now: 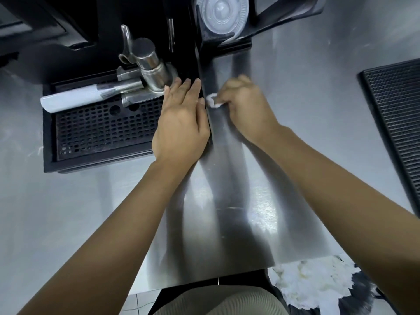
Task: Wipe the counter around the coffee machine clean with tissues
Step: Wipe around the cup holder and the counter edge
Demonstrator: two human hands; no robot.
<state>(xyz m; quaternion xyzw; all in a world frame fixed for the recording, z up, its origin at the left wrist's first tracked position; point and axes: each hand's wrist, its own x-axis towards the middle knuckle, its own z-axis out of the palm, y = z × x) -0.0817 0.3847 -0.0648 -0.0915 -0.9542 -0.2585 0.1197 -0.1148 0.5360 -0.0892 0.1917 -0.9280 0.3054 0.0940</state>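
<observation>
A small crumpled white tissue (213, 102) sits on the brushed stainless-steel tabletop (227, 201), just right of the black coffee machine (68, 53) and close against its dark side edge. The right hand (245, 105) holds it there. Its fingers (237, 82) are curled and bunched, pinching the wad against the steel so that only the wad's left end shows. This hand is somewhat blurred.

The left hand (181, 123) lies palm down on the right end of the machine's black perforated drip tray (102, 130). Its fingers (189, 87) are straight and close together, pointing to the far side, and the thumb lies along the tray's right edge near the tissue.

A shiny metal portafilter with a white handle (113, 92) lies on the far part of the tray, its handle pointing left.

Well to the right, a black ribbed rubber mat (395, 123) rests on the tabletop. At the far edge a clear round plastic lid (221, 12) sits in a black holder. Below the near right edge of the tabletop is a heap of crumpled white tissues (311, 283) in a dark bin.
</observation>
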